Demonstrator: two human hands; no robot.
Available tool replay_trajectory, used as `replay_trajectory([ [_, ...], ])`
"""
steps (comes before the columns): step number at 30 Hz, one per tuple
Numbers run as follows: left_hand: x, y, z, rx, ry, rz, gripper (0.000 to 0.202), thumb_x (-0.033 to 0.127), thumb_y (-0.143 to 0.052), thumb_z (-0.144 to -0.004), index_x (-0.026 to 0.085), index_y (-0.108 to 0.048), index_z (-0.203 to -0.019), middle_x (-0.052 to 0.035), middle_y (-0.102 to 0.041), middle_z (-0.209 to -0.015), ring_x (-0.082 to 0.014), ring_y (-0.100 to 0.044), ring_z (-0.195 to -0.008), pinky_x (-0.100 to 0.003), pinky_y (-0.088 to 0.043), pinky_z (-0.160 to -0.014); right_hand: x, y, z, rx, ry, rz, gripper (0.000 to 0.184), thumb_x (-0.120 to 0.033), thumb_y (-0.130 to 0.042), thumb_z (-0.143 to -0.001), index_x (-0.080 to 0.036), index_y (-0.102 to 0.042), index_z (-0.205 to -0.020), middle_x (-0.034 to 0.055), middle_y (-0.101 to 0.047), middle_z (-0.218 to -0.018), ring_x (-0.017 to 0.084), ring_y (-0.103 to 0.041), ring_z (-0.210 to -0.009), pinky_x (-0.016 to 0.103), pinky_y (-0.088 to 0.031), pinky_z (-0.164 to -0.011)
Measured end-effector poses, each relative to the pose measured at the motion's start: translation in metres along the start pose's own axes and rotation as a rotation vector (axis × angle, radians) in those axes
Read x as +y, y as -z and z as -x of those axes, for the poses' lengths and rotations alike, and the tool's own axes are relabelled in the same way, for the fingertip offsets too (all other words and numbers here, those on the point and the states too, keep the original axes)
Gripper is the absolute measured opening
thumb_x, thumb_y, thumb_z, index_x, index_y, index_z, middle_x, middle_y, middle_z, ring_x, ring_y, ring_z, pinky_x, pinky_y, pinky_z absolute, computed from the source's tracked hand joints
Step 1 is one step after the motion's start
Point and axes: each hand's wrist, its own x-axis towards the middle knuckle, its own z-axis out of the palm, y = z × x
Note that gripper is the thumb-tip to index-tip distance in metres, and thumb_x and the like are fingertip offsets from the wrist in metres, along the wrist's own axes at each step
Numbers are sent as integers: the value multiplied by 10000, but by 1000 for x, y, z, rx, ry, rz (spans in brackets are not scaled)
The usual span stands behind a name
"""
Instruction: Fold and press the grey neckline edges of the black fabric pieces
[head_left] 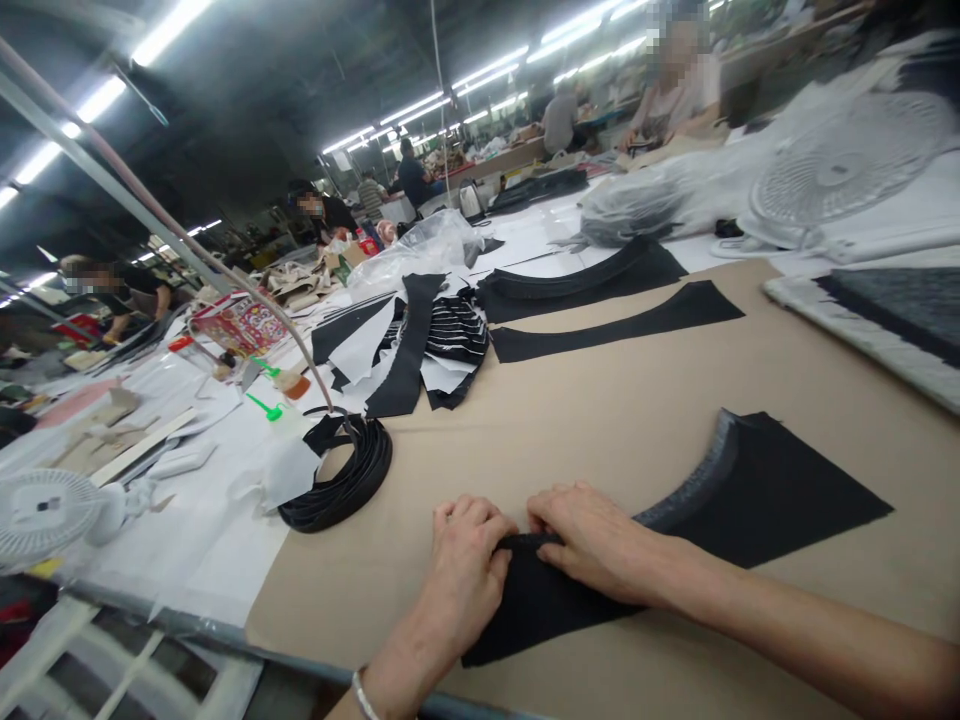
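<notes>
A curved black fabric piece [787,490] lies on the brown paper in front of me, with a greyish band [701,478] along its inner curve. My left hand [472,560] pinches the upper edge of this piece near its left end. Close beside it, my right hand [589,530] also has its fingers closed on the same edge, where a narrow strip shows between the two hands. The fingertips are partly hidden behind the edge. A coil of black strip [364,480] rests to the left of my hands.
Further back lie a long curved black piece [615,325], a stack of black pieces [577,283] and a heap of black and white pieces [457,335]. Green-tipped bottles [289,382] stand left. White fans [840,170] and a metal pole [172,240] flank the table. People work behind.
</notes>
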Motion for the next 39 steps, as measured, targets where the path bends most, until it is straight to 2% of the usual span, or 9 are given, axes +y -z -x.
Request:
replay_trajectory([
  [5, 10, 1, -12, -61, 45, -26, 270, -9, -514, -720, 213, -646, -797, -10, -622, -852, -190, -528, -903, -321, -412, -803, 8, -9, 0, 20, 21, -64, 86, -119, -644, -748, -188, -633, -797, 27, -650, -816, 196, -583, -795, 276, -376, -702],
  [12, 16, -2, -13, -72, 49, -51, 315, -38, -462, -704, 198, -651, -792, -16, -627, -846, -182, -559, -875, -297, -439, -780, 15, -16, 4, 42, 94, -116, 136, -63, -586, -780, -183, -609, -840, 22, -624, -877, 177, -562, -844, 272, -390, -764],
  [18, 14, -7, -6, -58, 12, -57, 320, -3, -435, -821, 211, -671, -843, -14, -639, -884, -171, -583, -883, -287, -474, -795, 23, -25, 11, 116, 254, -86, 123, -69, -569, -839, -180, -587, -891, 28, -587, -915, 181, -529, -882, 295, -392, -805],
  [21, 8, -18, 5, 27, -91, -113, 320, 47, -394, -891, 203, -672, -914, -30, -648, -900, -183, -591, -870, -304, -505, -778, 25, -28, 14, 137, 323, 9, 121, -77, -512, -889, -180, -575, -896, 38, -567, -911, 189, -511, -870, 315, -385, -794],
  [25, -5, -38, 26, 270, -344, -277, 384, 50, -346, -901, 108, -610, -1175, -98, -674, -1072, -215, -608, -983, -348, -530, -872, 27, -31, 18, 155, 402, 170, 144, -76, -460, -924, -169, -556, -871, 41, -546, -879, 191, -485, -814, 326, -366, -748],
  [28, -13, -46, 38, 365, -414, -380, 467, 11, -330, -877, 84, -537, -1290, -109, -639, -1230, -221, -568, -1150, -356, -506, -959, 28, -31, 19, 149, 451, 246, 116, -73, -483, -918, -163, -554, -898, 41, -542, -897, 196, -476, -831, 332, -351, -745],
  [32, -19, -44, 46, 326, -431, -411, 500, -3, -339, -869, 113, -500, -1328, -82, -592, -1326, -197, -512, -1261, -388, -466, -1032, 29, -29, 18, 150, 503, 292, 99, -79, -489, -920, -161, -544, -918, 38, -532, -906, 196, -459, -827, 337, -333, -741],
  [39, -22, -39, 47, 312, -451, -377, 460, 3, -364, -888, 133, -512, -1303, -67, -612, -1304, -156, -502, -1279, -404, -324, -1145, 29, -31, 20, 175, 542, 348, 89, -97, -479, -934, -163, -539, -935, 43, -525, -905, 199, -443, -808, 353, -307, -744],
])
